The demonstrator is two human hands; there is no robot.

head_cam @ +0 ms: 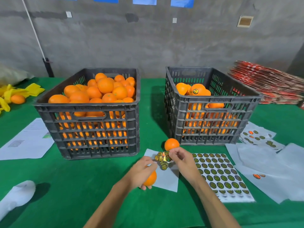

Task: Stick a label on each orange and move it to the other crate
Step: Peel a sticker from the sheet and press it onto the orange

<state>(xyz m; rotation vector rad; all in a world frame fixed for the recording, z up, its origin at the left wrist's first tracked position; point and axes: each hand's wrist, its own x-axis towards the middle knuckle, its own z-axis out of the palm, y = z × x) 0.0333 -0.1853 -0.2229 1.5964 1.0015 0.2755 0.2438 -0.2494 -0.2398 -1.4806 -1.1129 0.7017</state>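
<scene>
Left hand [142, 168]: is cupping an orange [150, 178] above the green table [82, 186], fingertips also pinching the sticker cluster [162, 160].
Right hand [182, 159]: is pinching one label at the cluster's top edge.
Step in hand: peeling a single label; peel slowly, keep the adhesive clear of fingers, press it flat on the held orange.
Second orange [171, 144]: is resting just beyond the hands.
Source crate [92, 109]: is standing nearly full.
Destination crate [212, 102]: is holding labelled fruit.

I see a green counter [82, 186], two dark grey slatted crates [92, 129] [212, 127] of orange fruit [105, 85], shiny gold-green round labels [218, 171] on white sheets, and yellow bags [32, 89].
</scene>
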